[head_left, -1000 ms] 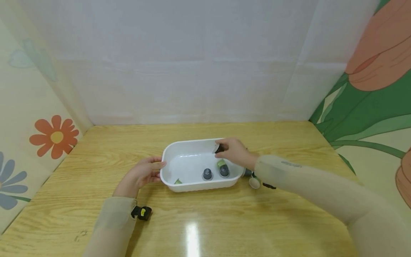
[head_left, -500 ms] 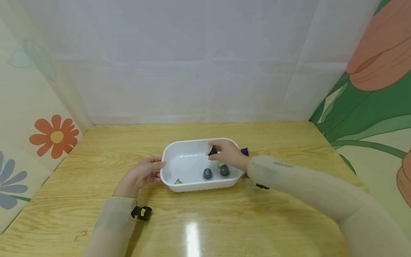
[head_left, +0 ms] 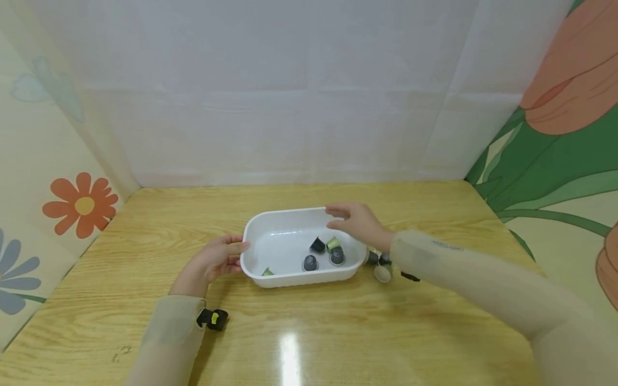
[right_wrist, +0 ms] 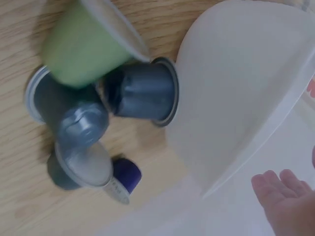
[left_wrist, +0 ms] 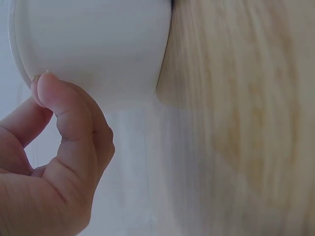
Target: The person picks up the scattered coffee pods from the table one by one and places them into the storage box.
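A white plastic basin (head_left: 299,280) sits on the table, its left rim pinched between the thumb and fingers of my left hand (head_left: 219,258); the left wrist view shows this hand (left_wrist: 69,132) at the rim too. Inside lie a black coffee capsule (head_left: 317,245), a grey capsule (head_left: 310,262) standing lid down, another grey capsule (head_left: 337,256) against a green capsule (head_left: 333,244), and a green piece (head_left: 267,272) mostly hidden by the near wall. Over the basin's back right rim, my right hand (head_left: 359,222) holds nothing, its fingers parted from the thumb.
Close outside the basin's right end is a cluster of capsules, partly under my right forearm: a light green capsule (right_wrist: 93,46), dark grey capsules (right_wrist: 142,91) and a purple capsule (right_wrist: 127,174). A white sheet (head_left: 309,134) hangs behind the wooden table (head_left: 251,332).
My right hand carried the black capsule left over the basin, let it go there, and drew back to the right. The left hand has stayed on the rim.
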The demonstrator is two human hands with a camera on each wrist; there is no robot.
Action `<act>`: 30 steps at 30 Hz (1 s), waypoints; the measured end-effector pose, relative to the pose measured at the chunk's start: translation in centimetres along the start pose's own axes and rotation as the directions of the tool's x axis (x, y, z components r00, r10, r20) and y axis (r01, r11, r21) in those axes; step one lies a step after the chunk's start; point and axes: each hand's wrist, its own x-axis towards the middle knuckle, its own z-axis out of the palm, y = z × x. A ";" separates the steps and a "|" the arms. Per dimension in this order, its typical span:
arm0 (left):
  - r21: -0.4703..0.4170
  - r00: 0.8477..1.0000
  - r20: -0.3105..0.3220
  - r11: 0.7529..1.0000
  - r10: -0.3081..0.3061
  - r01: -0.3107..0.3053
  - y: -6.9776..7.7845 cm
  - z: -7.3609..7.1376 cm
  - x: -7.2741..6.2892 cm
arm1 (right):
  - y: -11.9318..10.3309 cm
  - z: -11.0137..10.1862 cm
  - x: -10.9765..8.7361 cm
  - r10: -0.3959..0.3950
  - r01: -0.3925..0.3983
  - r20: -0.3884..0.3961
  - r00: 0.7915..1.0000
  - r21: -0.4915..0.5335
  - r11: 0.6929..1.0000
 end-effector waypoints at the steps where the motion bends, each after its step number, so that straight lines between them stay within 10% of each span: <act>1: -0.001 1.000 0.001 1.000 0.000 0.000 0.0 0.0 0.0 | 0.1 -0.3 -0.1 -0.006 0.006 -0.010 1.000 0.006 1.000; 17: 0.013 1.000 -0.004 1.000 -0.005 0.005 0.2 0.2 -0.2 | 3.4 -4.3 -3.4 0.036 -0.045 -0.195 0.980 -0.043 0.998; 30: 0.012 1.000 0.004 1.000 0.005 -0.005 0.0 0.1 -0.1 | 6.5 -5.0 -5.6 0.058 -0.079 -0.182 0.982 -0.111 0.991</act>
